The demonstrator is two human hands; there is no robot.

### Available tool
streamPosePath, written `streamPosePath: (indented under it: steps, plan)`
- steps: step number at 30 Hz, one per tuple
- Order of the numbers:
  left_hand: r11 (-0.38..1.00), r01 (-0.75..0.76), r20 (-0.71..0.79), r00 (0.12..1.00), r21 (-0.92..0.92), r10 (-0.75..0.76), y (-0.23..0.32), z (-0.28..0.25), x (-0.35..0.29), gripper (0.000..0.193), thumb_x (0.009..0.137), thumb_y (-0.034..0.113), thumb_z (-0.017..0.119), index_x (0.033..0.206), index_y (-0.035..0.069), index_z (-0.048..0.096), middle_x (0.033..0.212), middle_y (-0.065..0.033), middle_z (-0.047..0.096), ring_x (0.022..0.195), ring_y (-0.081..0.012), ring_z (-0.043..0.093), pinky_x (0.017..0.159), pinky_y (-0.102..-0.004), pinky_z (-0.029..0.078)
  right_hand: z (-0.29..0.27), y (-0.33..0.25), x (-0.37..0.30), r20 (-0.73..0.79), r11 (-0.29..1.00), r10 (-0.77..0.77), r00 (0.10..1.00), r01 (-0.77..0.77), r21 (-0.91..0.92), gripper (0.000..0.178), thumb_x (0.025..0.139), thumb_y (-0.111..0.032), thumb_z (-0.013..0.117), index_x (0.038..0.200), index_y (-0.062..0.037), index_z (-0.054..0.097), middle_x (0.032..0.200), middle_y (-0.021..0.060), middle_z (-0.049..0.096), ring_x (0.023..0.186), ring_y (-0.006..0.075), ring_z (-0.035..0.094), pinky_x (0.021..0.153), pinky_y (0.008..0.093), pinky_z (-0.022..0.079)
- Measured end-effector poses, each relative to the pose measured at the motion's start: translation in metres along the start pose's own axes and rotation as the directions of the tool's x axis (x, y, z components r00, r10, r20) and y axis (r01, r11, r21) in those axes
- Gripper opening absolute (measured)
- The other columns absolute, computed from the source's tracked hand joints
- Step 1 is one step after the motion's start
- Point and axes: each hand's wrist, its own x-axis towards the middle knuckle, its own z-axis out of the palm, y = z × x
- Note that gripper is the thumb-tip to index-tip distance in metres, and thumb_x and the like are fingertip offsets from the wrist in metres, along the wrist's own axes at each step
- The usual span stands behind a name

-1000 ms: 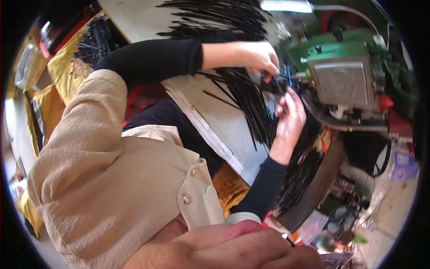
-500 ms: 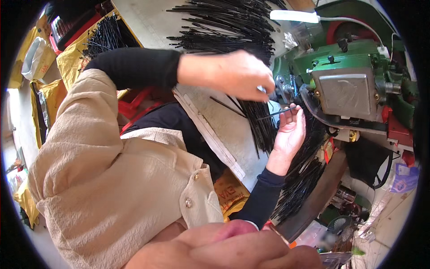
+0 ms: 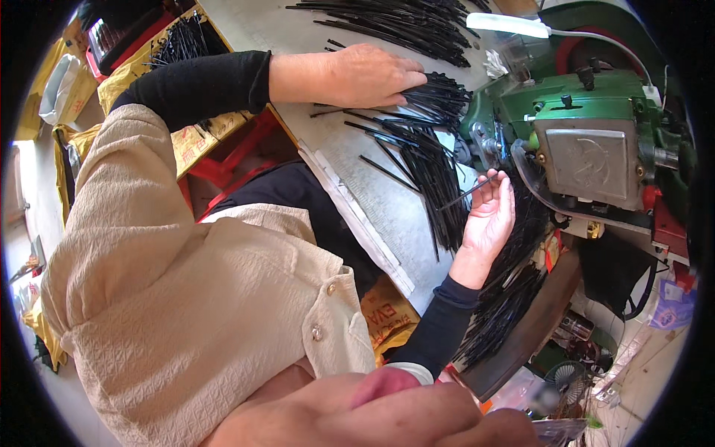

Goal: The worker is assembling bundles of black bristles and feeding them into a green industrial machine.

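At the near end of a bundle of thin black rods [image 3: 439,103] on the table [image 3: 298,123], my left hand [image 3: 365,76] reaches palm down. Its fingers extend over the rods, with the thumb apart below; the fingertips partly merge with the dark bundle. My right hand [image 3: 488,223], palm up, pinches one slim black rod [image 3: 465,195] between thumb and fingers, the rod slanting down to the left. Beneath that rod, more loose black rods [image 3: 439,205] lie fanned out. Just right of my right hand stands a green machine [image 3: 585,145] with a square metal cover.
Another heap of black rods [image 3: 391,28] lies at the table's far side. A white lamp [image 3: 509,24] hangs over the machine. Further rods [image 3: 506,305] pile up beside my right forearm. Yellow sacks [image 3: 195,141] stand left of the table, near a red stool [image 3: 231,164].
My left hand has moved up and left, away from my right hand, onto the rod bundle. My right hand still holds its rod, which now tilts more steeply.
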Motion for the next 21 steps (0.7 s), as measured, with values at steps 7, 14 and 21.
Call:
streamPosePath:
  steps: [7, 14, 21]
  plan:
    - [0.994, -0.046, 0.011, 0.999, -0.099, 0.047, 0.004, -0.005, -0.006, 0.048, 0.086, 0.031, 0.057, 0.125, 0.004, 0.045, 0.126, -0.0144, 0.049, 0.106, -0.0328, 0.055, 0.088, -0.0387, 0.047, -0.003, 0.002, 0.000, -0.013, 1.000, 0.008, 1.000, -0.008, -0.021, 0.018, 0.093, -0.013, 0.050, 0.103, 0.0010, 0.057, 0.095, 0.0130, 0.063, 0.080, 0.0191, 0.065, 0.066, 0.0285, 0.057]
    - [0.969, -0.008, 0.083, 0.996, -0.247, 0.030, 0.001, -0.023, 0.000, 0.044, 0.086, 0.031, 0.058, 0.118, 0.002, 0.052, 0.116, -0.0150, 0.056, 0.101, -0.0333, 0.056, 0.087, -0.0388, 0.046, -0.003, 0.000, 0.001, -0.012, 1.000, -0.008, 1.000, 0.008, -0.021, 0.019, 0.093, -0.013, 0.051, 0.102, 0.0014, 0.058, 0.095, 0.0133, 0.063, 0.080, 0.0195, 0.065, 0.066, 0.0285, 0.057]
    - [0.925, 0.154, 0.233, 0.970, -0.348, -0.074, -0.011, -0.035, 0.019, 0.034, 0.084, 0.026, 0.060, 0.108, 0.002, 0.059, 0.110, -0.0108, 0.061, 0.094, -0.0303, 0.059, 0.081, -0.0359, 0.049, -0.003, -0.001, -0.001, -0.007, 1.000, 0.004, 1.000, -0.004, -0.015, 0.019, 0.092, -0.014, 0.052, 0.101, 0.0011, 0.058, 0.095, 0.0128, 0.063, 0.079, 0.0194, 0.065, 0.066, 0.0286, 0.056]
